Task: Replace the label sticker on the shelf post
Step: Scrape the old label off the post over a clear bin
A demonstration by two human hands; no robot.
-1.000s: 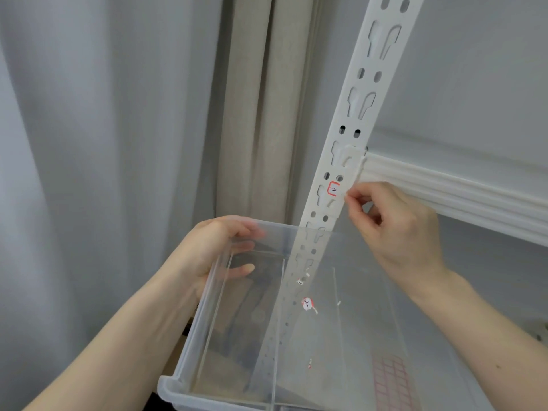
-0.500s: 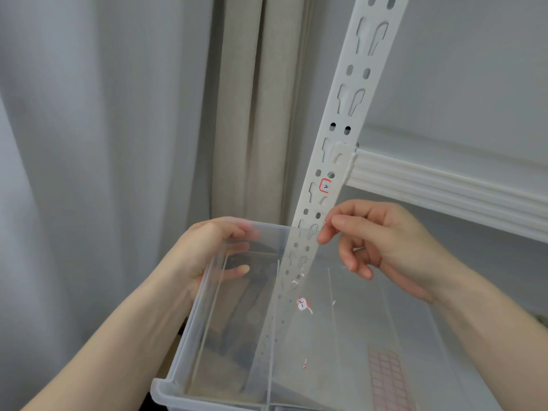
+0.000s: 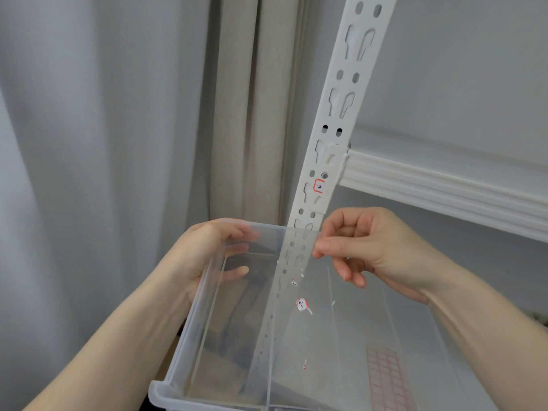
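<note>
A white slotted shelf post (image 3: 344, 102) slants down behind a clear plastic bin (image 3: 169, 390). A small label sticker (image 3: 318, 185) with a red border and a handwritten mark is stuck on the post, just below the shelf beam. My left hand (image 3: 204, 250) grips the bin's far left rim, thumb outside and fingers inside. Over the bin, beside the post and below the sticker, my right hand (image 3: 373, 247) has thumb and forefinger pinched together. I see nothing between the fingertips. Torn sticker scraps (image 3: 302, 304) lie on the bin's floor.
A white ribbed shelf beam (image 3: 444, 188) runs right from the post. Grey and beige curtains (image 3: 118, 143) hang on the left. A sheet of red-bordered stickers (image 3: 385, 378) lies at the bin's bottom right.
My right hand has come down from the sticker on the post to just above the bin, fingers still pinched. The left hand keeps its hold on the bin.
</note>
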